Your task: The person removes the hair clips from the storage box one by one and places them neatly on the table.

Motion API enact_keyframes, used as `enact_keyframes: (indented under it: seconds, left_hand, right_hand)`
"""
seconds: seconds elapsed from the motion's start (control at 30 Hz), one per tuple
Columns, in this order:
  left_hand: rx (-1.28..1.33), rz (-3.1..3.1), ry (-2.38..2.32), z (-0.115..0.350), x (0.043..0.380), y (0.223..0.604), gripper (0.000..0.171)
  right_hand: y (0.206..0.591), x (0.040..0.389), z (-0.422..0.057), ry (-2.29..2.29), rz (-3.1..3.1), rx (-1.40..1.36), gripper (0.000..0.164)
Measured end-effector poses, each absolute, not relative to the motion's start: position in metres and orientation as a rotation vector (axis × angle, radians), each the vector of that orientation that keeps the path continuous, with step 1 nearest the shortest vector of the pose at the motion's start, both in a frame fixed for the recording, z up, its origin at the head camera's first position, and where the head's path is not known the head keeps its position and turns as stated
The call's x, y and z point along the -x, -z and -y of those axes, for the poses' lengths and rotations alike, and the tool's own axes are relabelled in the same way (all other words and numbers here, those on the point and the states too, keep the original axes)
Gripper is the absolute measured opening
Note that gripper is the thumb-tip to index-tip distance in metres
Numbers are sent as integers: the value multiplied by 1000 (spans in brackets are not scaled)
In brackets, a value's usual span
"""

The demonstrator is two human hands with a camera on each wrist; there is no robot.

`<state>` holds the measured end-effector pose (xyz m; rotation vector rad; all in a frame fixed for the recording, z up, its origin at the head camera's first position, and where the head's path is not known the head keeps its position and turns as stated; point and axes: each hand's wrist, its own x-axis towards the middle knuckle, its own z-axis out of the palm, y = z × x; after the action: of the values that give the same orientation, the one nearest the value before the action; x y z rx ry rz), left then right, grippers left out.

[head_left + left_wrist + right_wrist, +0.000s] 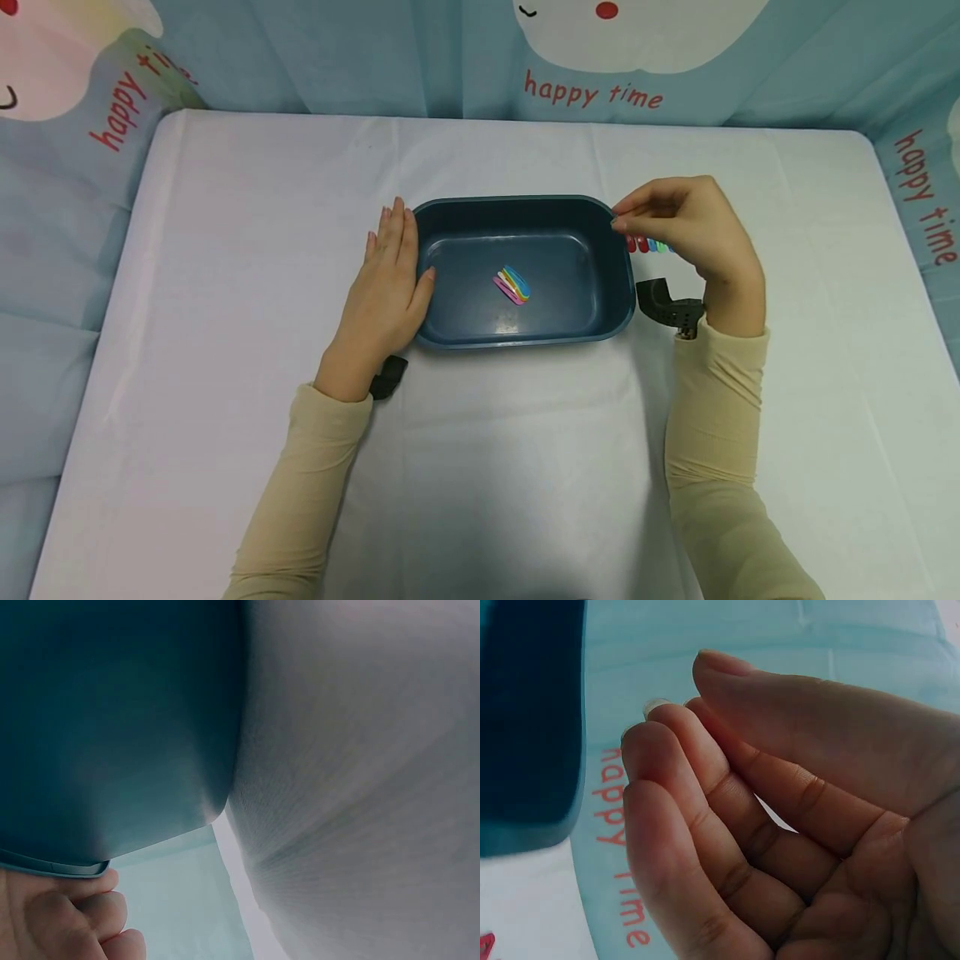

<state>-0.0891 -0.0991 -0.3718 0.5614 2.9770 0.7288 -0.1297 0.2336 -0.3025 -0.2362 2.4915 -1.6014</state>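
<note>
A dark blue rectangular basin stands on the white cloth, with a small bunch of pink, white, yellow and blue hair clips on its floor. My left hand rests along the basin's left side, its fingers straight and its thumb over the rim. In the left wrist view its knuckles show just under the rim. By the basin's far right corner is my right hand, fingers bent toward the thumb. The right wrist view shows nothing between that hand's fingers and thumb. Partly hidden under it, red, blue and green hair clips lie in a row.
A black wrist mount sits on the right wrist beside the basin, another on the left wrist. The white-covered table is bordered at the back and sides by a light blue printed curtain.
</note>
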Motion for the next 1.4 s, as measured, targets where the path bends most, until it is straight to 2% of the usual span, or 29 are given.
enact_keyframes:
  seconds: [0.5, 0.87, 1.4]
  left_hand:
    - [-565, -2976, -716, 96, 89, 373, 65]
    - [-552, -2987, -710, 96, 89, 372, 65]
    - [-537, -2988, -705, 100, 89, 370, 65]
  right_hand:
    - [310, 133, -202, 1227, -2532, 372, 12]
    - [318, 143, -171, 1228, -2389, 533, 12]
    - [334, 156, -150, 1071, -2295, 562, 8]
